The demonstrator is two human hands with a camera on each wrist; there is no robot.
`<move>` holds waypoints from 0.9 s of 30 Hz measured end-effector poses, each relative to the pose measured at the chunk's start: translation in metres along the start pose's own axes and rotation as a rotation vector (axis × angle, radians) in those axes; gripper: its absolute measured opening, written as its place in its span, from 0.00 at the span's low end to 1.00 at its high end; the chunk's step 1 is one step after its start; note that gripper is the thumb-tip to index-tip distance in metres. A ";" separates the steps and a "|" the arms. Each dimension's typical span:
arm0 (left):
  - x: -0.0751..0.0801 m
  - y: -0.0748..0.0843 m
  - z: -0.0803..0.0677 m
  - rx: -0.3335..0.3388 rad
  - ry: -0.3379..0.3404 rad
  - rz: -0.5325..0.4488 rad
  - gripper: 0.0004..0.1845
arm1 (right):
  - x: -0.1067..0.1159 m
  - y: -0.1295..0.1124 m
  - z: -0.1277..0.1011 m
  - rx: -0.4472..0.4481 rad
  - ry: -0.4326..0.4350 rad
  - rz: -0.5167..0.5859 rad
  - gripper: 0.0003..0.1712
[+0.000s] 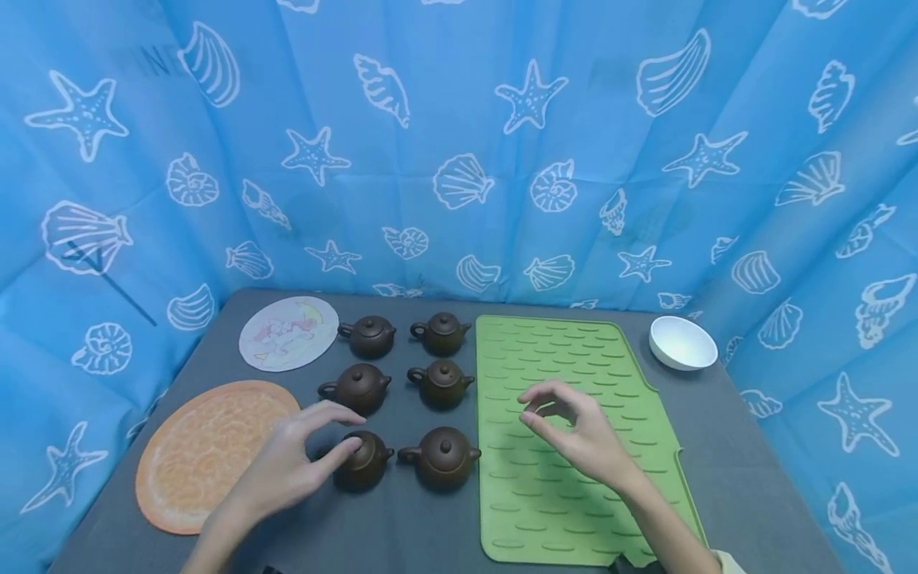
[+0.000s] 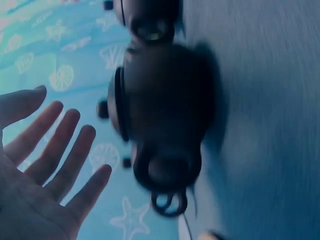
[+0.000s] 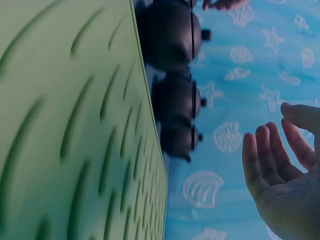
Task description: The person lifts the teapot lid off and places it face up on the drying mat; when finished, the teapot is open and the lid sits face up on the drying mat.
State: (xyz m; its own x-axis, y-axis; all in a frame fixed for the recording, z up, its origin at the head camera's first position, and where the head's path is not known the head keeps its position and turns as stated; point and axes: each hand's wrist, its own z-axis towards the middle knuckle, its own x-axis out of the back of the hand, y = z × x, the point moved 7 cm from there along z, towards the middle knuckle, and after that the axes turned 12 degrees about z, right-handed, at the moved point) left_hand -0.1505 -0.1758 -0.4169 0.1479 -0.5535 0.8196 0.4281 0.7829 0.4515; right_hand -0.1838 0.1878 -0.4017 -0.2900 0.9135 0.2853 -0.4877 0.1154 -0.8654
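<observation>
Six brown pots (image 1: 444,462) stand in two lines on the gray table (image 1: 746,486). The left hand (image 1: 288,456) is loosely open, empty, by the near left pot. The right hand (image 1: 577,430), fingers softly bent, holds nothing above the green mat (image 1: 531,510). A white bowl (image 1: 684,344) sits far right.

Soft light, dimmer wrist views, blurred teapot (image 2: 167,95)

Six teapots (image 1: 441,386) stand on the desk (image 1: 731,454) in two columns of three; just right, a mat (image 1: 555,359) stretches towards the far edge. Bowl (image 1: 683,344) at the far right corner, disc (image 1: 288,335) by the far left, placemat (image 1: 208,458) nearer, along the left edge.
</observation>
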 end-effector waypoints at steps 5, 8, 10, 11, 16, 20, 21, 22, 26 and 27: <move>-0.020 0.012 0.005 0.016 -0.032 -0.065 0.16 | -0.028 0.006 0.007 -0.058 -0.090 0.109 0.11; -0.030 0.020 0.008 0.008 -0.030 -0.102 0.15 | -0.046 0.008 0.010 -0.097 -0.142 0.151 0.10; -0.038 0.023 0.011 0.018 -0.049 -0.119 0.13 | -0.057 0.009 0.012 -0.125 -0.171 0.170 0.10; -0.041 0.023 0.012 0.030 -0.066 -0.119 0.11 | -0.062 0.010 0.013 -0.141 -0.182 0.176 0.11; -0.059 0.019 0.019 0.117 -0.193 -0.063 0.05 | -0.084 0.015 0.020 -0.183 -0.231 0.184 0.12; -0.067 0.014 0.023 0.138 -0.264 -0.056 0.03 | -0.096 0.020 0.025 -0.184 -0.262 0.154 0.12; -0.069 0.014 0.025 0.138 -0.280 -0.057 0.03 | -0.098 0.022 0.026 -0.185 -0.266 0.143 0.12; -0.071 0.013 0.026 0.137 -0.294 -0.059 0.03 | -0.100 0.024 0.026 -0.186 -0.268 0.131 0.11; -0.077 0.010 0.029 0.141 -0.349 -0.080 0.03 | -0.102 0.031 0.027 -0.198 -0.271 0.106 0.11; -0.078 0.009 0.030 0.147 -0.361 -0.089 0.04 | -0.102 0.032 0.027 -0.203 -0.270 0.101 0.11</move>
State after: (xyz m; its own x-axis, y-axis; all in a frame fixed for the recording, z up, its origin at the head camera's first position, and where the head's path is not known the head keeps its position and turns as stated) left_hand -0.1846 -0.1174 -0.4663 -0.2177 -0.5061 0.8346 0.2891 0.7833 0.5504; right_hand -0.1921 0.0877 -0.4475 -0.5492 0.7911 0.2693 -0.2792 0.1299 -0.9514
